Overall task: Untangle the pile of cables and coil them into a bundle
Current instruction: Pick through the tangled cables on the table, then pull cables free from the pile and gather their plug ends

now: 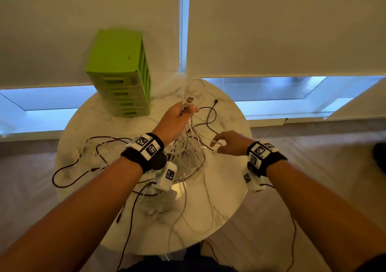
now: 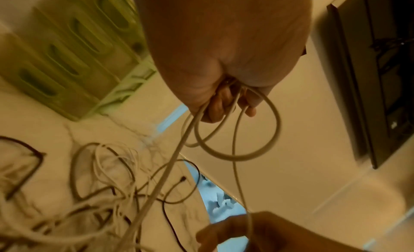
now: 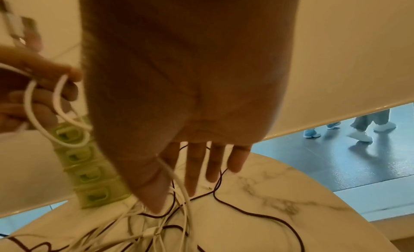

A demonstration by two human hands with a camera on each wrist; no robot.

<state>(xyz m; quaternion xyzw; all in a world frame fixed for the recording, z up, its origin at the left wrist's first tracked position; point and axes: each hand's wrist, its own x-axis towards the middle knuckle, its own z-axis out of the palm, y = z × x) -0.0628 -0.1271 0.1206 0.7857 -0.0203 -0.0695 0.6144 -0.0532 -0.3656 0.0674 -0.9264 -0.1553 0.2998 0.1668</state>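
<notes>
White, limp cables [image 1: 194,146] tangle easily; left hand [image 1: 177,119] grips looped plug ends, right hand [image 1: 231,142] spread open, holding nothing.

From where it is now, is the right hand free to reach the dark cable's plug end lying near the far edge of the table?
Probably yes. The right hand is open with fingers spread, holding nothing, and bare tabletop lies between it and the dark plug.
</notes>
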